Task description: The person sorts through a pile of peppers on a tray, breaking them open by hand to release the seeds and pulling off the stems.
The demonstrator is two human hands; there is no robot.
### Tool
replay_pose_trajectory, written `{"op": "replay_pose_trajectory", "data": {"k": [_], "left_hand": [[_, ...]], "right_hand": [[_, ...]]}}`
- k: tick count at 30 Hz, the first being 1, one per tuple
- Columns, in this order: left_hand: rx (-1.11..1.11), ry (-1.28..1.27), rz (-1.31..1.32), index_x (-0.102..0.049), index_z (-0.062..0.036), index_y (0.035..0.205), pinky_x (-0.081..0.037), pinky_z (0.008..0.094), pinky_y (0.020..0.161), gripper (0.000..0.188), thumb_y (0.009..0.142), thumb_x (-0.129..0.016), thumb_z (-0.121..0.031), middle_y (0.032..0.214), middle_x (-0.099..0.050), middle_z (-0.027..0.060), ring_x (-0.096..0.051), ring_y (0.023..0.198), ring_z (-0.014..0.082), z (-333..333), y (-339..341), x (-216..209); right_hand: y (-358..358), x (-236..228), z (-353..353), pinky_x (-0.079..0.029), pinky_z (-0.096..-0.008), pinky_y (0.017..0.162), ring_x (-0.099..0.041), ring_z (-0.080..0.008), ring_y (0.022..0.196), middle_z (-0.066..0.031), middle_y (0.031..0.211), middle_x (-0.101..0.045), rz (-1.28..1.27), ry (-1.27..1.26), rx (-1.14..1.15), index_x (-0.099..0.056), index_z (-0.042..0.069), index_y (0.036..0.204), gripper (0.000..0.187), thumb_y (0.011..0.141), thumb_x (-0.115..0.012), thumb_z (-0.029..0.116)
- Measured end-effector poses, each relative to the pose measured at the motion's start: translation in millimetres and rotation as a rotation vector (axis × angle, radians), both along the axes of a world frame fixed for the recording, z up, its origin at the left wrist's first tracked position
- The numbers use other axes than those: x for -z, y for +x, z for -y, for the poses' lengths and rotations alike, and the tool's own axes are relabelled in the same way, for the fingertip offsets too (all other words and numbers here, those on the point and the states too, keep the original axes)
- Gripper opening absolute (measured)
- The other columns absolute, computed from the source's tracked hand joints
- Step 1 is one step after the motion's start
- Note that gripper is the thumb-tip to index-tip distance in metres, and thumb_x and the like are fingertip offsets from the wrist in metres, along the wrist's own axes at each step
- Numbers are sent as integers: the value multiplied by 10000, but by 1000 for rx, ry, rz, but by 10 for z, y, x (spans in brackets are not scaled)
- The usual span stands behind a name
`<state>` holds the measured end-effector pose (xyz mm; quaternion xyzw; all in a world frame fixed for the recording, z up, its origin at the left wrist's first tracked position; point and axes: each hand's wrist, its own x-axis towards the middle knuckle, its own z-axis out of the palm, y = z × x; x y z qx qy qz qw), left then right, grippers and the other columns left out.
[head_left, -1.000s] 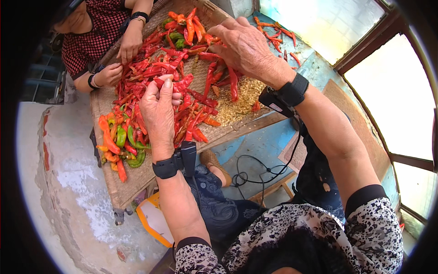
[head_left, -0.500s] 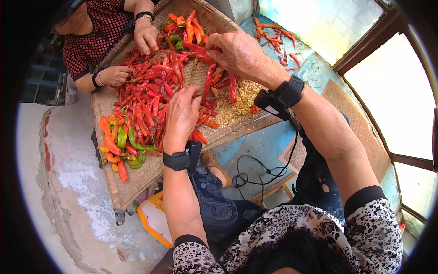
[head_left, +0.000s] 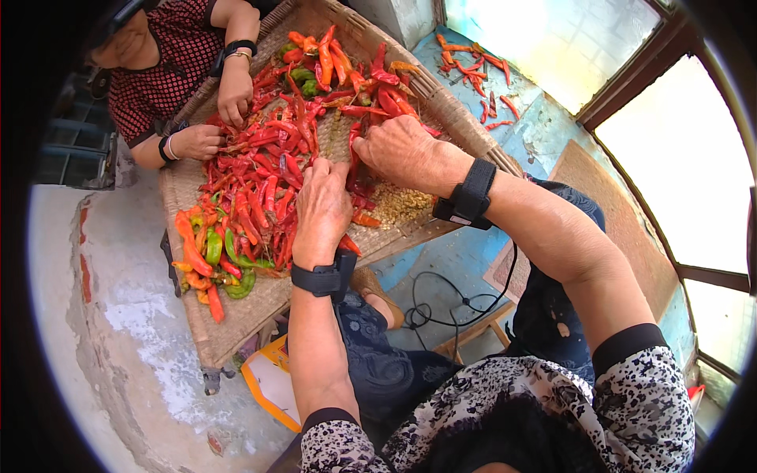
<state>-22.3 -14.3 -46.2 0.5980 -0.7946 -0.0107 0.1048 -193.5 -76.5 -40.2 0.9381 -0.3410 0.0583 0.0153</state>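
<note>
Red chili peppers point(head_left: 272, 142) lie heaped across the middle of a large woven tray point(head_left: 229, 331). At the heap's near right edge my left hand point(head_left: 322, 209) is bent, back upward, with its fingers closed and their tips hidden. My right hand point(head_left: 406, 154) is just to its right, fingers curled and thumb side turned toward the left hand. A long red chili pepper point(head_left: 352, 158) stands out at its fingertips, between the two hands. Pale yellow chili seeds point(head_left: 398, 203) lie spread on the tray below my right hand.
Across the tray, another person's hands point(head_left: 199, 142) work in the heap. Orange and green peppers point(head_left: 209, 248) lie at the tray's left corner, more point(head_left: 323, 67) at the far side. Loose peppers point(head_left: 477, 71) lie on the blue surface by the window. Black cable point(head_left: 441, 303) loops below.
My right hand has come down and toward me from the far peppers, nearer the left hand. My left hand has shifted slightly right. The other person's upper hand has moved left and nearer me.
</note>
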Motion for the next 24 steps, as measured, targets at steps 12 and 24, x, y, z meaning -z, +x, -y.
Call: {"op": "replay_pose_trajectory", "data": {"k": [12,24], "left_hand": [[61,-23,-44,-592,-34,956,-465,445,773,185,776,-606,5,892,-584,144,-552,904,354,-22,88,-26],[-179,-134,-623,-549,-33,1142,-500,310,709,215,928,-549,-48,882,-659,102,-634,794,199,-38,-27,-275]], "right_hand": [[39,5,110,-516,-421,616,-670,-320,787,-135,811,-655,192,50,57,-578,40,1054,240,830,-605,124],[-95,-113,412,-510,-400,612,-650,-286,662,-180,699,-629,746,160,45,-636,-23,902,259,871,-649,234]]}}
